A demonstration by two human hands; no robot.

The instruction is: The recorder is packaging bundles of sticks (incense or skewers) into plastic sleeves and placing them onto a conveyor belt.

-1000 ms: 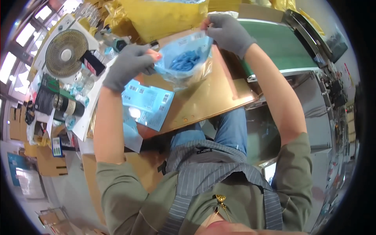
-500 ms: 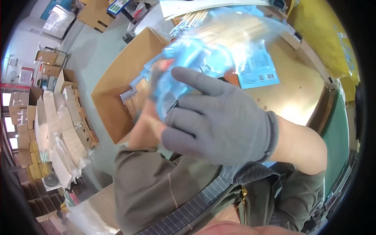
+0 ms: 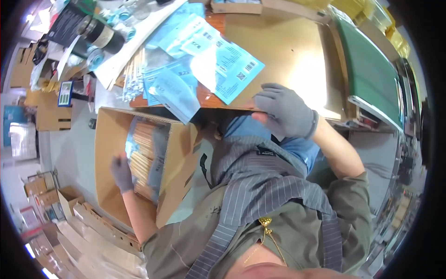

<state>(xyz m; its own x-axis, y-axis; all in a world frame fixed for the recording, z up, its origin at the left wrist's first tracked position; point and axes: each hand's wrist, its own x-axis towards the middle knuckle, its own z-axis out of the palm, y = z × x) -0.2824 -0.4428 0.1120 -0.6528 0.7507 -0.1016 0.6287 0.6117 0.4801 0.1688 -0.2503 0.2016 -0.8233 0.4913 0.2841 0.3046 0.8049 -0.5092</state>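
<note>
while the left hand (image 3: 121, 174), loosely curled, is near packs of pale sticks (image 3: 141, 160) inside the cardboard box (image 3: 176, 162) in the head view, the right hand (image 3: 285, 111) bends at the edge of the table (image 3: 278, 51); whether either grip holds anything, i cannot tell. blue pouches (image 3: 234, 63) lie on the table.

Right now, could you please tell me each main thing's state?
Large brown cardboard box: open, contents showing
Long thin pale wooden sticks: lying inside the box
Flat light-blue plastic pouches: overlapping on the glossy brown tabletop
Grey-gloved left hand: at the box's opening, grip unclear
Grey-gloved right hand: fingers bent, at the tabletop's edge
</note>
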